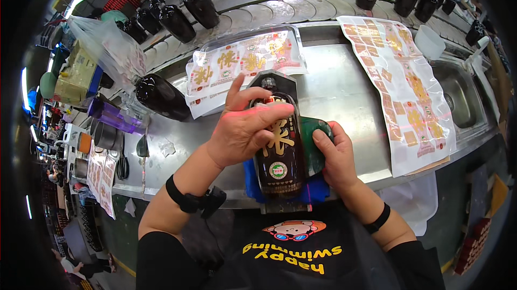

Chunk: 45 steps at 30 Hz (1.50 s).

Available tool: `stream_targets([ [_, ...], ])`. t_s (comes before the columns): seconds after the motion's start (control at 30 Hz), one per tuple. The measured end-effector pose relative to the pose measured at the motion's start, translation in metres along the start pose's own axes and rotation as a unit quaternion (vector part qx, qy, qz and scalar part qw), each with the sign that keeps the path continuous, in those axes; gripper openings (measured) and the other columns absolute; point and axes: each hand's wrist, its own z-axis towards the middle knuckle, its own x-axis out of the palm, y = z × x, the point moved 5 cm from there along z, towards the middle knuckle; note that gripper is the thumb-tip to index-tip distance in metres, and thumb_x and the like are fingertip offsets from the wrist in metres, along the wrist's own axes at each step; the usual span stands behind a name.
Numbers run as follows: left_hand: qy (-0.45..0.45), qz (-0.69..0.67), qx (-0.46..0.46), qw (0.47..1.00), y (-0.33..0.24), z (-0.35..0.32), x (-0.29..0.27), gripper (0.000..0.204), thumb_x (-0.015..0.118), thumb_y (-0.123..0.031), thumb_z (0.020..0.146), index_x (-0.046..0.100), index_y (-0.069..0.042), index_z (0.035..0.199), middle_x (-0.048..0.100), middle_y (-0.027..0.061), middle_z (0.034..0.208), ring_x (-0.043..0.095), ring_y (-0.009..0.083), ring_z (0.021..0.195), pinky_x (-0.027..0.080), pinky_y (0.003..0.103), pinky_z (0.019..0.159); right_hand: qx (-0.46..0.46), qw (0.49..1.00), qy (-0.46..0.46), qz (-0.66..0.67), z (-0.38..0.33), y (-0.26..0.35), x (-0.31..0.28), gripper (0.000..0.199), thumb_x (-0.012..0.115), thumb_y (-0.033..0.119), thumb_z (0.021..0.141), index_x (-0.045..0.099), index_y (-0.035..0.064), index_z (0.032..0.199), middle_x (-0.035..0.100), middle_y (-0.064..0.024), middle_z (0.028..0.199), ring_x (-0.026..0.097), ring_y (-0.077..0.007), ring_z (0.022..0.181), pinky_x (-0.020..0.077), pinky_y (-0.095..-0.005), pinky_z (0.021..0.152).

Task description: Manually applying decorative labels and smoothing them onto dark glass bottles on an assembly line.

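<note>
In front of me a dark glossy bottle point(280, 174) with gold lettering and a round white-and-green emblem lies on its back in a dark holder point(290, 86), neck pointing away. My left hand point(245, 120) rests over its upper part, fingers spread, one fingertip reaching across to the bottle's right edge. Whether a small piece sits under those fingers I cannot tell. My right hand point(339, 155) grips a flat, rounded dark-green scraper point(313, 142) against the bottle's right side. Blue cloth point(319, 190) shows beneath the holder.
Gold transfer sheets lie on a tray point(299, 47) behind the bottle and on a long sheet point(414, 101) at right, beside a sink point(466, 101). Another dark bottle point(161, 97) lies at left near a plastic bag point(107, 47). Several bottles stand on the conveyor point(258, 7).
</note>
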Motion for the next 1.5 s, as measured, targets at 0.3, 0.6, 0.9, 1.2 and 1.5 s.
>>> stream_targets([
  [0.3,-0.087,-0.070,-0.100,0.989,0.032,-0.011,0.004,0.052,0.044,-0.048,0.102,0.066,-0.007,0.126,0.072,0.0045,0.108,0.052,0.0247,0.120,0.010,0.048,0.121,-0.064,0.963,0.081,-0.248,0.013,0.055,0.022,0.023,0.069,0.017,0.094,0.061,0.0033,0.111,0.068,-0.0027,0.096,0.062,-0.0071,0.085,0.0522,-0.0240,0.074],
  [0.6,-0.152,-0.243,-0.269,0.920,-0.009,-0.090,0.033,0.094,0.046,-0.063,0.096,0.023,0.010,0.151,0.040,0.0267,0.149,0.043,0.0338,0.135,0.031,0.042,0.113,-0.278,0.631,0.288,-0.664,0.114,0.101,0.124,0.032,0.074,0.022,0.082,0.067,0.0009,0.105,0.069,-0.0170,0.082,0.068,-0.0246,0.075,0.0527,-0.0370,0.071],
  [0.9,-0.020,-0.045,-0.214,0.976,-0.054,-0.109,0.045,0.126,0.071,-0.065,0.078,0.005,0.011,0.153,0.031,0.0305,0.154,0.026,0.0479,0.143,0.010,0.059,0.118,-0.135,0.703,0.343,-0.607,0.103,0.087,0.131,0.029,0.071,0.022,0.083,0.067,-0.0006,0.100,0.070,-0.0202,0.084,0.070,-0.0303,0.077,0.0537,-0.0404,0.071],
  [1.2,-0.048,-0.033,-0.227,0.972,-0.056,-0.104,0.055,0.123,0.079,-0.042,0.077,-0.003,0.010,0.154,0.036,0.0270,0.153,0.032,0.0482,0.141,0.011,0.060,0.117,-0.109,0.743,0.292,-0.593,0.118,0.091,0.097,0.032,0.074,0.020,0.085,0.065,0.0024,0.111,0.069,-0.0103,0.091,0.064,-0.0165,0.084,0.0519,-0.0314,0.079],
  [1.5,-0.059,-0.014,-0.218,0.974,-0.056,-0.106,0.049,0.119,0.084,-0.039,0.073,0.011,0.008,0.155,0.043,0.0261,0.148,0.039,0.0469,0.136,0.014,0.060,0.116,-0.067,0.780,0.383,-0.490,0.114,0.088,0.118,0.034,0.075,0.019,0.082,0.067,0.0004,0.109,0.071,-0.0113,0.089,0.066,-0.0174,0.081,0.0528,-0.0326,0.076],
])
